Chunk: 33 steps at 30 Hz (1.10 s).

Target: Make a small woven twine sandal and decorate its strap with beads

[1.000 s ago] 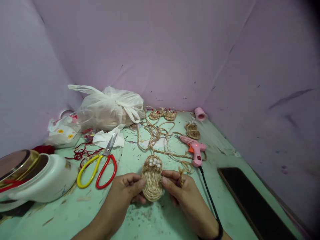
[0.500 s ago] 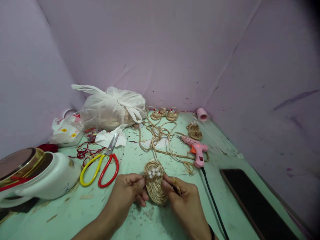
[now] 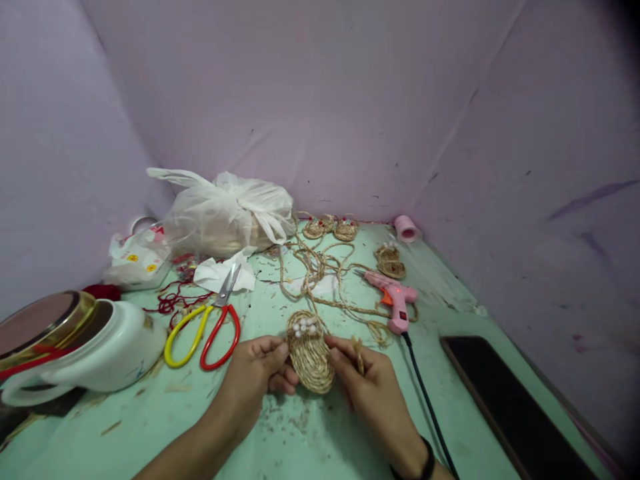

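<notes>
A small slipper of coiled jute twine [image 3: 311, 360] with a band of white beads across its upper end is held over the near middle of the table. My left hand [image 3: 263, 367] pinches its left edge between thumb and fingers. On the other side, my right hand [image 3: 365, 380] grips the right edge, and a short tan twine end [image 3: 359, 355] sticks out between its fingers. From the slipper's top, a strand runs back to a loose tangle of jute twine [image 3: 313, 267]. A pink glue gun [image 3: 397, 303] lies to the right with its small light on.
Scissors [image 3: 220, 320] with yellow and red handles lie open at left, beside a white lidded pot [image 3: 130, 347]. A tied plastic bag [image 3: 230, 210] and finished slippers [image 3: 345, 229] stand at the back. At right are another slipper [image 3: 390, 260], a pink spool [image 3: 406, 229] and a phone [image 3: 505, 400].
Both hands have lifted the slipper slightly away from me, and its beaded end tips a little more to the left. The view has shifted slightly.
</notes>
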Motion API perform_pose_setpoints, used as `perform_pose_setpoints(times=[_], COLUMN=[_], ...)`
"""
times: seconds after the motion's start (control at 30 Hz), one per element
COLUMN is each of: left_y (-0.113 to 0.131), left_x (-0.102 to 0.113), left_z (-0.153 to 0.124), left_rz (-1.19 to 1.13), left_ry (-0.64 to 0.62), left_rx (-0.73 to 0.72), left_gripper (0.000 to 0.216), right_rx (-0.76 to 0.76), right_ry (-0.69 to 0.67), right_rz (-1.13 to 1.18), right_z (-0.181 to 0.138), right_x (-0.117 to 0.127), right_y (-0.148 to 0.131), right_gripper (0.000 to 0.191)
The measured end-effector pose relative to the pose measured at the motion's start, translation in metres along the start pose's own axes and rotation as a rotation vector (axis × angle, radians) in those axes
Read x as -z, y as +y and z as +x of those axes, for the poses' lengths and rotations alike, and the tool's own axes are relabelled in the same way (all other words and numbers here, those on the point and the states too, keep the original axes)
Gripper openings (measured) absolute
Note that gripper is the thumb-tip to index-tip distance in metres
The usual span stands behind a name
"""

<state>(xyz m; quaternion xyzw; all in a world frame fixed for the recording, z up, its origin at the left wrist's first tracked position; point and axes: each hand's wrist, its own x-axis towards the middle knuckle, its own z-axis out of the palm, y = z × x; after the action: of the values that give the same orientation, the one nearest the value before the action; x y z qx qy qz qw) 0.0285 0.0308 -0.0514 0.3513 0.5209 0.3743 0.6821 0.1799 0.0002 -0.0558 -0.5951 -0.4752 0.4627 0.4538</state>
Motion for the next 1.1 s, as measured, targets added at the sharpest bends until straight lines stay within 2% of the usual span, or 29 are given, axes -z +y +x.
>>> perform_pose_setpoints(times=[0.07, 0.17, 0.27, 0.37, 0.47, 0.63, 0.73, 0.83, 0.9, 1.0, 1.1], left_y=[0.001, 0.001, -0.001, -0.003, -0.005, -0.005, 0.0, 0.007, 0.009, 0.007, 0.004], left_x=[0.001, 0.003, 0.004, 0.001, -0.003, -0.003, 0.0, 0.003, 0.004, 0.004, 0.003], left_z=[0.0, -0.002, -0.004, -0.006, -0.008, -0.008, -0.009, -0.012, -0.014, -0.014, -0.013], left_rz=[-0.033, -0.088, -0.108, 0.004, 0.149, 0.214, 0.228, 0.239, 0.244, 0.287, 0.309], left_ry=[-0.02, -0.06, -0.047, -0.073, -0.121, -0.087, -0.122, -0.19, -0.253, -0.332, -0.32], left_rx=[-0.005, -0.023, -0.033, -0.035, -0.058, -0.076, -0.082, -0.05, -0.03, -0.076, -0.163], left_gripper=[0.029, 0.029, 0.035, 0.033, 0.029, 0.03, 0.032, 0.023, 0.018, 0.017, 0.022], right_rx=[-0.102, -0.16, -0.211, -0.226, -0.218, -0.202, -0.188, -0.163, -0.13, -0.049, -0.044], right_ry=[0.009, 0.018, 0.137, 0.241, 0.209, 0.095, 0.158, 0.225, 0.139, -0.112, -0.271], right_rz=[0.084, 0.188, 0.378, 0.506, 0.466, 0.326, 0.342, 0.337, 0.245, 0.067, -0.04], right_z=[0.002, 0.005, 0.005, 0.003, -0.001, -0.004, -0.002, 0.0, -0.001, -0.006, -0.01], right_x=[0.001, 0.002, 0.004, 0.004, -0.001, 0.0, 0.017, 0.033, 0.034, 0.022, 0.008], right_y=[-0.002, -0.003, -0.005, -0.005, -0.003, 0.0, -0.005, -0.011, -0.014, -0.014, -0.011], right_gripper=[0.03, 0.026, 0.027, 0.033, 0.035, 0.035, 0.036, 0.04, 0.04, 0.033, 0.023])
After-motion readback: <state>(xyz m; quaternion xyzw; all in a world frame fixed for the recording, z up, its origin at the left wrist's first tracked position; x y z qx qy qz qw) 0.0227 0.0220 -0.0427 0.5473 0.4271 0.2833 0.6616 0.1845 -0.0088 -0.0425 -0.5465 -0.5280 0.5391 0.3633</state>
